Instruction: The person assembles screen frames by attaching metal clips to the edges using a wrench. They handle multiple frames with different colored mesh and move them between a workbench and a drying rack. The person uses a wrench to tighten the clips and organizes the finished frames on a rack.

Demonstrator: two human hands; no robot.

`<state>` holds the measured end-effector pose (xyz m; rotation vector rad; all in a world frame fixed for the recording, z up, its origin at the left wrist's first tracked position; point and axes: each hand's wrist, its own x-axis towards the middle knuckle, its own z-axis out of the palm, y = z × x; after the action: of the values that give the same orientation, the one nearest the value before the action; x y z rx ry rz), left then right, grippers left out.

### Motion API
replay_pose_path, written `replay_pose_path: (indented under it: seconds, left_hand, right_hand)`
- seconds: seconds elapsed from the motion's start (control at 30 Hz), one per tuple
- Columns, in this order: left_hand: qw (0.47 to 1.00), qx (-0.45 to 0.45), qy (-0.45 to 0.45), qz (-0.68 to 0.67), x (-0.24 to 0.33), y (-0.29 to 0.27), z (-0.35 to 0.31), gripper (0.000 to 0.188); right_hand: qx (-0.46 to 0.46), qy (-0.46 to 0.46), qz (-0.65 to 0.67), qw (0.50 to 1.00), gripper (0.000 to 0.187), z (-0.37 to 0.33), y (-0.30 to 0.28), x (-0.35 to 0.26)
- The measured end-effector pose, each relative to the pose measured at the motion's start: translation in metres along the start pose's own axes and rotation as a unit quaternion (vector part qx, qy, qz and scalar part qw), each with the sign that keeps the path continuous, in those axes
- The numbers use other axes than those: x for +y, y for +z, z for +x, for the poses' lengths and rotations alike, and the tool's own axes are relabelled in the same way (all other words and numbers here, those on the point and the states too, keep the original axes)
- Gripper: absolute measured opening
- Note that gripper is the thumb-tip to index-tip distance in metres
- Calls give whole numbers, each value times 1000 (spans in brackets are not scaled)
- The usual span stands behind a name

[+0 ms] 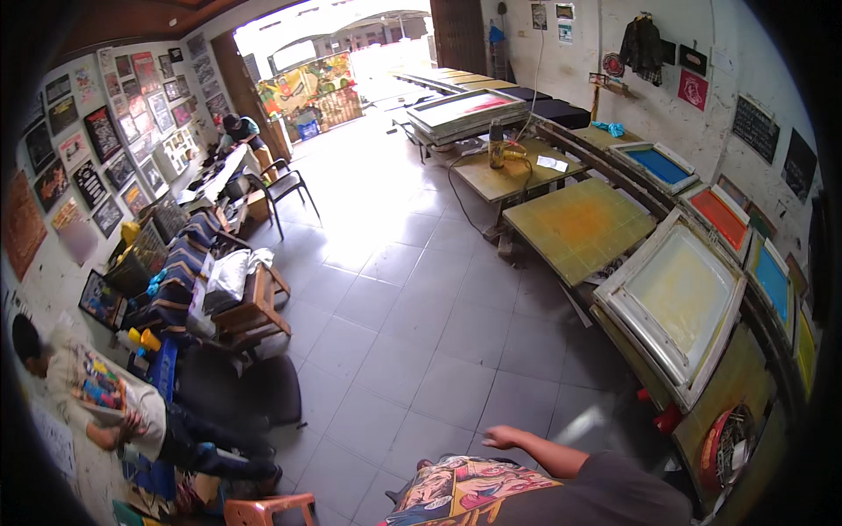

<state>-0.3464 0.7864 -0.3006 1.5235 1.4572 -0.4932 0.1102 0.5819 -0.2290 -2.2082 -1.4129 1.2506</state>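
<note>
My right hand (502, 437) hangs out in front of my printed shirt (465, 486), above the grey tiled floor (438, 377). Its fingers are loosely curled and I see nothing in them. It touches no furniture. To its right, the nearest large thing is a silk-screen frame (605, 302) with a pale yellowish mesh, tilted on the long printing bench. My left hand is out of sight.
Along the right run yellow-stained print boards (579, 223) and screens with blue (660, 164) and red (721, 219) mesh. At the left are a black chair (267, 390), an orange stool (270, 508), a wooden stool (261, 307), a standing person (132, 408) and, farther off, another person (244, 131).
</note>
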Motion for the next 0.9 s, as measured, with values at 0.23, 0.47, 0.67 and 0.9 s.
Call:
replay_pose_path:
  seconds: [0.23, 0.47, 0.67, 0.9]
  left_hand:
    - [949, 289, 126, 2, 156, -278, 180, 38]
    - [936, 206, 220, -182, 409, -333, 265, 24]
    - [971, 23, 229, -63, 486, -265, 292, 36]
    - [993, -47, 88, 63, 532, -272, 421, 48]
  right_hand:
    - [193, 465, 179, 846, 45, -67, 56, 144]
    - [56, 512, 318, 796, 53, 73, -68, 159]
    - [326, 139, 91, 931, 52, 351, -337, 129]
    - [304, -54, 223, 925, 39, 486, -642, -65]
